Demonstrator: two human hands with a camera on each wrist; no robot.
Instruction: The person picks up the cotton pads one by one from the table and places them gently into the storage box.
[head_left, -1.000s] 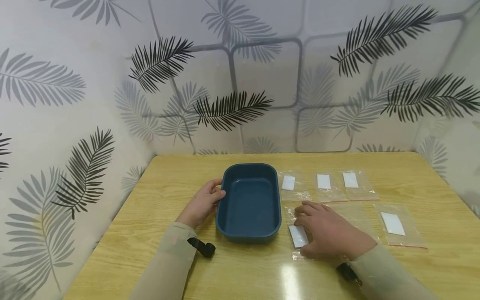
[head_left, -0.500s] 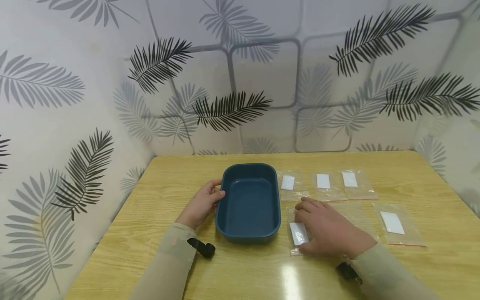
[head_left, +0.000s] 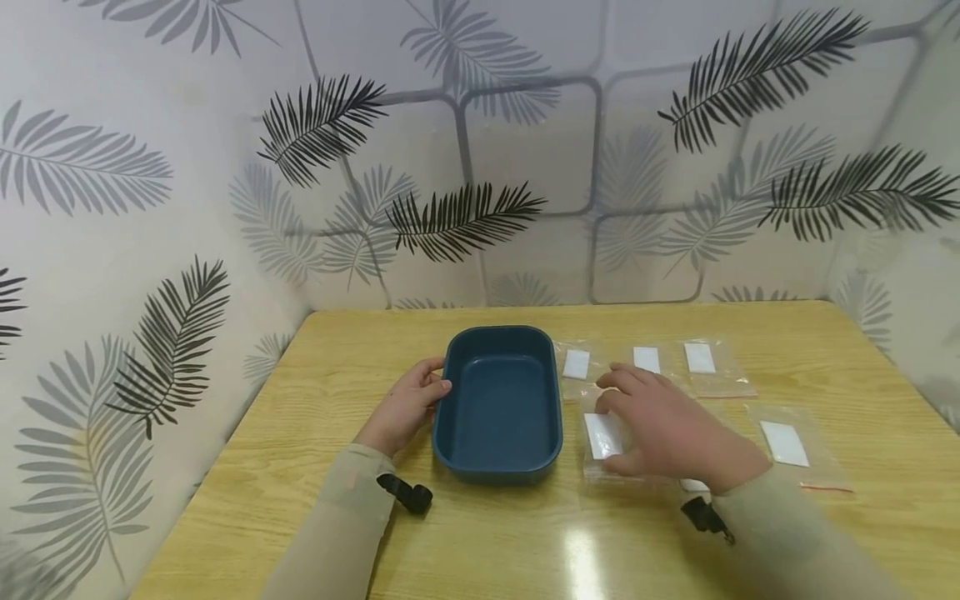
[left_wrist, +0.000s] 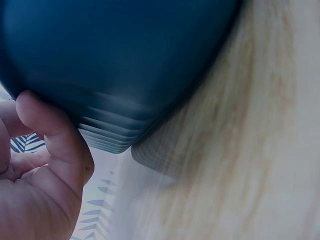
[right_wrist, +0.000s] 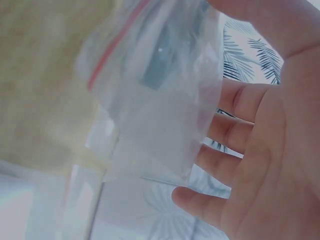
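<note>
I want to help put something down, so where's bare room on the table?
On the table, bare wood lies left of the left hand and between the sleeves, on the near side of the blue tub. It's crowded just right of the tub, with clear bags and the right hand.

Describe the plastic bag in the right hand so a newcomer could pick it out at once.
On the wooden table, find the dark blue tray. Just to its right in the head view, the right hand holds a clear bag with a red strip and a white piece inside. Unlike the neighbouring bags on the table, it is in a hand.
</note>
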